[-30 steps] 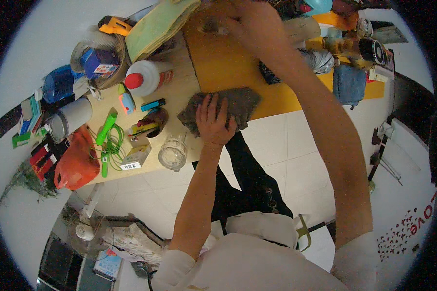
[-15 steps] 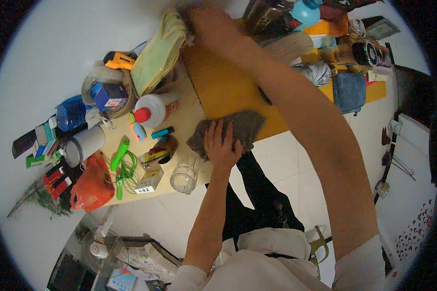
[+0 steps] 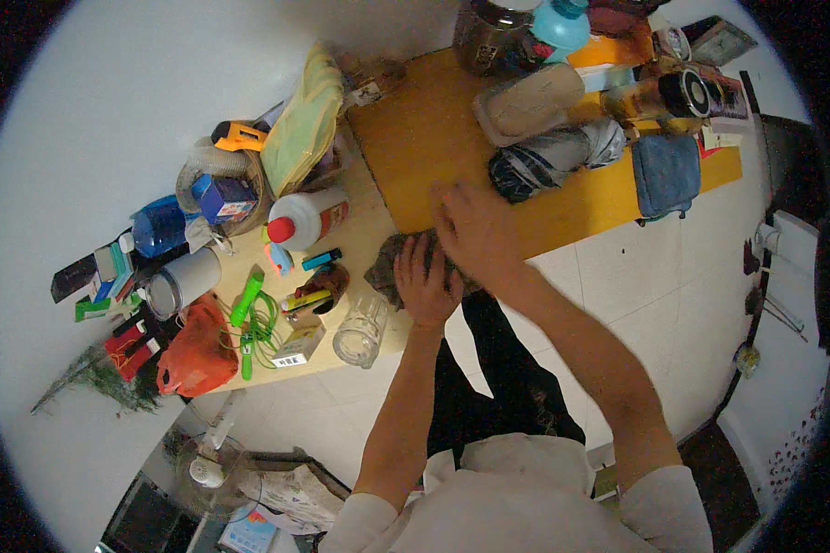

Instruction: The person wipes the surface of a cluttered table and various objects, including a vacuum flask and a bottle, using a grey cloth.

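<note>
A dark grey cloth (image 3: 385, 269) lies bunched near the front edge of the table, where the pale top meets the orange-brown one. My left hand (image 3: 427, 284) rests on it with the fingers spread. Over the cloth's right side, my right hand (image 3: 478, 230) is smeared by motion and covers part of it. Whether those fingers hold anything cannot be made out. Left of the cloth stand a clear glass jar (image 3: 360, 334) and a white bottle with a red cap (image 3: 306, 219). A small blue-teal stick (image 3: 322, 258) lies between them.
Right of my hands lies a folded dark umbrella (image 3: 544, 164), beside a brownish plastic box (image 3: 528, 103) and a blue pouch (image 3: 666, 175). At the left are a green jump rope (image 3: 260, 318), a red plastic bag (image 3: 198, 352) and a yellow-green bag (image 3: 302, 124). The wall borders the back.
My right hand has come back from the far edge by the wall to the cloth. The cloth looks more bunched. My left hand stays on it, and the view has shifted slightly.
</note>
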`<act>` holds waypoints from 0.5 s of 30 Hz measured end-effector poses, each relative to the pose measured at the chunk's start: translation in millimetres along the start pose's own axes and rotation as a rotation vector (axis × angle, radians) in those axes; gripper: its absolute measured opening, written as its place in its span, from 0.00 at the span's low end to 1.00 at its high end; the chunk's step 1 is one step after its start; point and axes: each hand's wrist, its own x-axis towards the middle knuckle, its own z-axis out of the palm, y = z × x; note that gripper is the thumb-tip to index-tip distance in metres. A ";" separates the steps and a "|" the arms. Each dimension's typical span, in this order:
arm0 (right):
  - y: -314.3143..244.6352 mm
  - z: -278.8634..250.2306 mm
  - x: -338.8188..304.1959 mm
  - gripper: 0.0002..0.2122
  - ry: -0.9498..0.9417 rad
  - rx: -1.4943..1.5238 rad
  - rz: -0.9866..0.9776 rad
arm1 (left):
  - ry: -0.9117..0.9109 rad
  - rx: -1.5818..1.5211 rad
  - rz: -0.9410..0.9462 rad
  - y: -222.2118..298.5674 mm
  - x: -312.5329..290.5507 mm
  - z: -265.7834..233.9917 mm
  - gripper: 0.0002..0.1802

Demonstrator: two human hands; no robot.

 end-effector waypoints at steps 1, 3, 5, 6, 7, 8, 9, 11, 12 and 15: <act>0.3 -1.8 -29.1 0.13 -0.036 0.005 0.052 | 0.010 0.001 0.003 1.3 -0.5 3.1 0.23; 11.1 5.2 -81.8 0.13 -0.049 0.058 0.109 | -0.007 0.000 0.009 3.9 -1.9 0.7 0.23; 15.0 8.2 -125.4 0.12 -0.091 0.110 0.227 | -0.041 -0.013 0.023 6.4 7.9 -6.1 0.22; 14.7 7.8 -142.2 0.12 -0.113 0.142 0.283 | -0.052 0.009 0.017 8.0 10.7 -9.5 0.22; 14.9 3.3 -158.0 0.13 -0.114 0.182 0.271 | -0.066 0.027 0.010 11.8 11.8 -12.5 0.21; 15.2 -3.3 -170.8 0.14 -0.111 0.221 0.260 | -0.079 0.043 0.007 15.4 13.9 -13.8 0.21; 19.1 -9.0 -179.6 0.14 -0.109 0.259 0.249 | -0.080 0.019 -0.015 19.1 17.0 -14.2 0.21; 31.6 -23.9 -188.4 0.14 -0.084 0.278 0.279 | -0.085 -0.032 -0.063 24.3 20.8 -12.5 0.20; 36.9 -30.4 -192.2 0.14 -0.071 0.287 0.294 | -0.095 -0.023 -0.058 24.2 22.7 -14.6 0.20; 60.3 -54.3 -182.5 0.12 -0.039 0.375 0.457 | -0.114 -0.003 -0.050 24.0 29.2 -17.2 0.20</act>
